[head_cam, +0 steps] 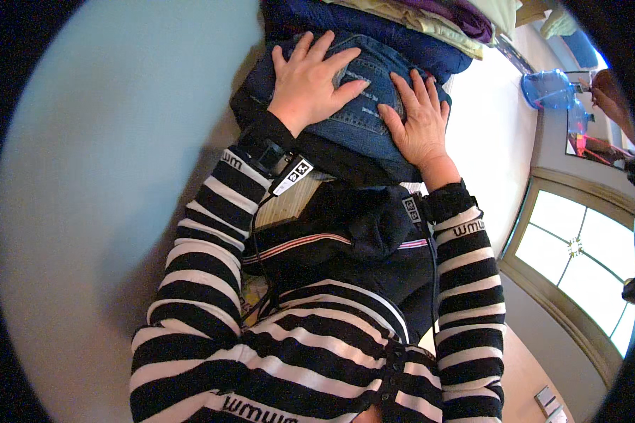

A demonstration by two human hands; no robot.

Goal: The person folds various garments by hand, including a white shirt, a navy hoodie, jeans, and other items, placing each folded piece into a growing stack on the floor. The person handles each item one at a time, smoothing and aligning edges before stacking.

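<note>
Folded blue denim jeans (344, 129) with pale distressed marks lie in front of me, a black garment at their near edge. My left hand (309, 79) rests flat on the left part of the denim, fingers spread. On the right part, my right hand (420, 119) lies palm down with its fingers apart. Neither hand grips anything. Dark navy folded cloth (360, 31) touches the far side of the jeans. The surface under the jeans is mostly hidden.
More folded clothes, one purple (463, 16), are stacked beyond. A bluish wall (111, 132) rises close on my left. At the right are large blue water bottles (547, 90), another person's hand (608, 98) and a window-paned door (577, 243).
</note>
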